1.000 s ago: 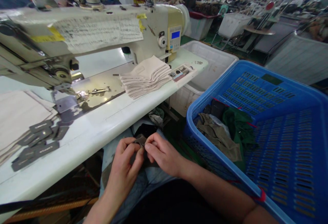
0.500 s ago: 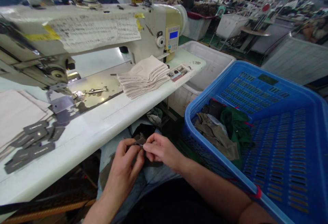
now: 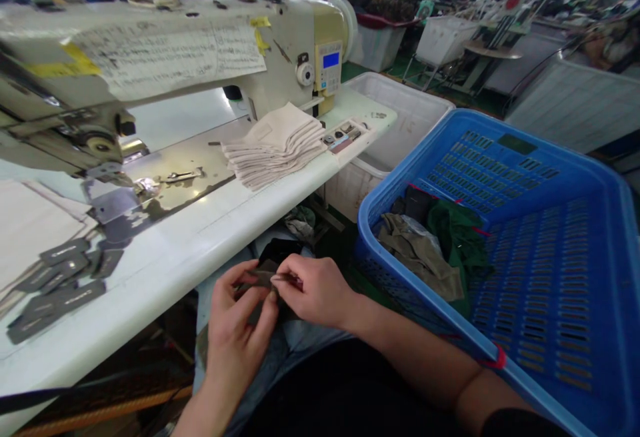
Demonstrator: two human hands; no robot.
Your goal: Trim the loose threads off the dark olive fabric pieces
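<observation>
A small olive-brown piece of woven cloth (image 3: 262, 280) is held above the lap, just off the table's front edge. The left hand (image 3: 239, 314) grips it between thumb and fingers; the right hand (image 3: 316, 290) pinches at its edge — whatever finer detail lies between those fingertips is too small to tell. Beneath are light-blue denim trousers (image 3: 296, 338). On the white, smooth-topped sewing table (image 3: 213, 227) lie a folded stack of cream fabric (image 3: 275, 144) and dark-grey fabric tabs (image 3: 65, 267) — near the cream-coloured sewing machine (image 3: 287, 30). To the right, a blue slatted plastic basket (image 3: 369, 227) holds green and brown cloth (image 3: 424, 256).
</observation>
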